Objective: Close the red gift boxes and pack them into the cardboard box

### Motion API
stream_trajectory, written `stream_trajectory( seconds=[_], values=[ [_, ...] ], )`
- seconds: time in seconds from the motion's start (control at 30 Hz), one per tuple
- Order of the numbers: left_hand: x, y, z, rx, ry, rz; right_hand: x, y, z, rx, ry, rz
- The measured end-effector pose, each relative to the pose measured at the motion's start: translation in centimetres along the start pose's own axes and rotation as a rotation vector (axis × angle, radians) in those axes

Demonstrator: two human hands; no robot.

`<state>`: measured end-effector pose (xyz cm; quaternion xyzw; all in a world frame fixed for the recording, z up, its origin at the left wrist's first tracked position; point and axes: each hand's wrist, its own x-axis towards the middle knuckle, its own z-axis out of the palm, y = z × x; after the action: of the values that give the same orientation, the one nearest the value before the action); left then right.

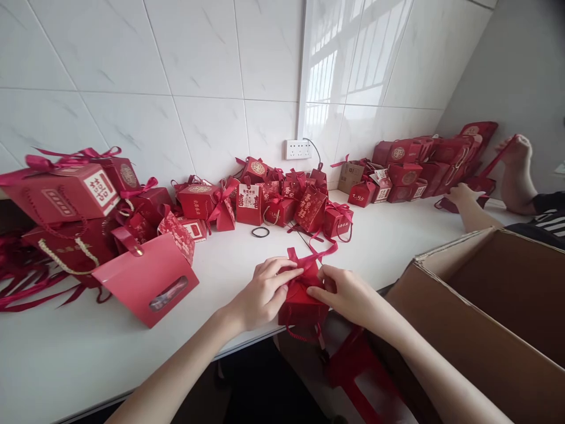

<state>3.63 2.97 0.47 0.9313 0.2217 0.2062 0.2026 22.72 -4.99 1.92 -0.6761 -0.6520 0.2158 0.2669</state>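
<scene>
A small red gift box (301, 306) with a red ribbon sits at the front edge of the white counter (229, 271). My left hand (263, 292) grips its left side, fingers pinched on the ribbon at the top. My right hand (342, 292) pinches the ribbon (314, 254) from the right, which trails up over the counter. A red cord handle hangs below the box over the counter edge.
Several red gift boxes and bags line the tiled wall, with a large pink-red bag (148, 282) at left. A black hair tie (260, 232) lies mid-counter. An open cardboard carton (498, 306) stands at right. Another person's hand (461, 194) and foot (514, 159) rest at far right.
</scene>
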Motion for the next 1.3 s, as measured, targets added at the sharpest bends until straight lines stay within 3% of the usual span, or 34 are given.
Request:
stream_trajectory(
  seconds=[0.17, 0.33, 0.43, 0.5, 0.57, 0.67, 0.73, 0.93, 1.3],
  values=[
    [0.0, 0.1, 0.0, -0.020, 0.007, -0.038, 0.9, 0.7, -0.1, 0.174, -0.108, 0.058],
    [-0.1, 0.1, 0.1, -0.039, 0.019, -0.038, 0.5, -0.4, 0.4, 0.135, -0.050, 0.122],
    [-0.4, -0.1, 0.3, -0.101, 0.122, -0.069, 0.5, -0.5, 0.4, 0.192, -0.034, 0.114],
    [-0.6, -0.3, 0.5, -0.134, 0.264, -0.194, 0.8, -0.1, 0.3, 0.271, -0.053, 0.130],
    [-0.9, -0.4, 0.6, -0.178, 0.314, -0.391, 1.1, 0.4, 0.3, 0.383, -0.092, 0.151],
    [-1.2, -0.5, 0.4, -0.351, 0.148, -0.565, 1.5, 1.2, 0.5, 0.594, -0.153, 0.170],
    [-1.2, -0.5, 0.2, -0.500, 0.078, -0.545, 1.8, 1.6, 0.6, 0.710, -0.176, 0.177],
    [-0.9, -1.4, -0.1, -0.841, 0.033, -0.435, 2.2, 2.9, 1.0, 1.044, -0.255, 0.162],
    [-1.0, -2.1, 0.7, -1.007, 0.017, -0.381, 2.3, 5.1, 2.5, 1.351, -0.343, 0.206]
  ],
)
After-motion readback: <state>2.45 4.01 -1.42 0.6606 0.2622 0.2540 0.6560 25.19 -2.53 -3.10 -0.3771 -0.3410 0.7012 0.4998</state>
